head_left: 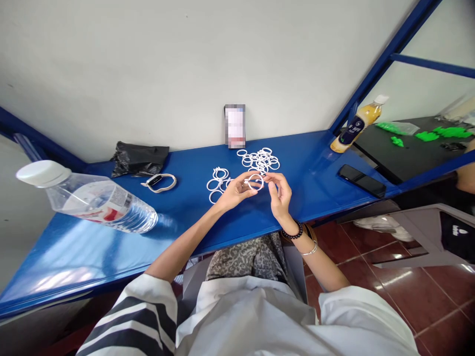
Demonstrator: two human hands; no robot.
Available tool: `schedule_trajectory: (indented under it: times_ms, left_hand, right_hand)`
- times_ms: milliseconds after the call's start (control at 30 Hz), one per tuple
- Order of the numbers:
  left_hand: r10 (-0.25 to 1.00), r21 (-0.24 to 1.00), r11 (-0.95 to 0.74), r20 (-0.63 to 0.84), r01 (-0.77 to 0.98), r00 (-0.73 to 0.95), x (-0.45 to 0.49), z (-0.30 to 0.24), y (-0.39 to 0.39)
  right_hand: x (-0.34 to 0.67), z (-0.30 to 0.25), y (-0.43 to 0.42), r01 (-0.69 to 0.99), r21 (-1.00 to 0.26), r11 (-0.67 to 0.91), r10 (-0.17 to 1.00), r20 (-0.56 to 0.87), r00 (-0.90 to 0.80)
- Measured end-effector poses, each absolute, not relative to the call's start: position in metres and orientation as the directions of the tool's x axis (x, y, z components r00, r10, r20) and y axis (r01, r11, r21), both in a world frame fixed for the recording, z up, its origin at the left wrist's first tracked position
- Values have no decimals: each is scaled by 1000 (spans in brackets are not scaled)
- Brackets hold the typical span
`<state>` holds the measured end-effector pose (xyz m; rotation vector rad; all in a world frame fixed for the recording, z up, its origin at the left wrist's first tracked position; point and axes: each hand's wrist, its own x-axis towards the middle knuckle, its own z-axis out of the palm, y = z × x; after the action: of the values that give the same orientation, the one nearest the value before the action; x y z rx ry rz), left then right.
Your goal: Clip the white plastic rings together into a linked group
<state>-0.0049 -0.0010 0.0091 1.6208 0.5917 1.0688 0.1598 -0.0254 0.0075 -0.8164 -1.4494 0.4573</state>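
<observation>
My left hand pinches a thin white plastic ring, held up a little above the blue desk, its round opening facing me. Close against the ring's right side is my right hand, fingers curled and fingertips at the rim; what lies between them is too small to make out clearly. Just beyond my hands a heap of similar white rings lies tangled on the desk. To the left, partly covered by my left hand, is a smaller group of white rings.
A phone with a lit screen leans on the wall. Leftward lie a watch with a pale strap, a black plastic bag and a water bottle. Rightward are a dark phone and a yellow drink bottle on the blue desk.
</observation>
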Motion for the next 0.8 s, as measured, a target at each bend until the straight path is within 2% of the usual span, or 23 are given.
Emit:
schedule_trajectory:
  times_ms: [133, 300, 533, 667, 800]
  left_hand:
    - [816, 953, -248, 303, -174, 493, -5, 11, -2]
    - [822, 958, -214, 282, -190, 495, -5, 12, -4]
    - [835, 949, -255, 313, -186, 452, -4, 12, -4]
    - [868, 945, -309, 328, -111, 374, -3, 11, -3]
    - [885, 909, -412, 382, 67, 264, -3, 11, -3]
  right_hand:
    - [160, 5, -24, 185, -752, 633, 735, 658, 163]
    - [160, 4, -23, 200, -763, 615, 751, 644, 148]
    - [160, 7, -23, 157, -778, 609, 774, 626, 97]
    - [158, 10, -24, 238, -776, 584, 795, 606, 25]
    - [158, 9, -23, 237, -782, 576, 806, 592, -5]
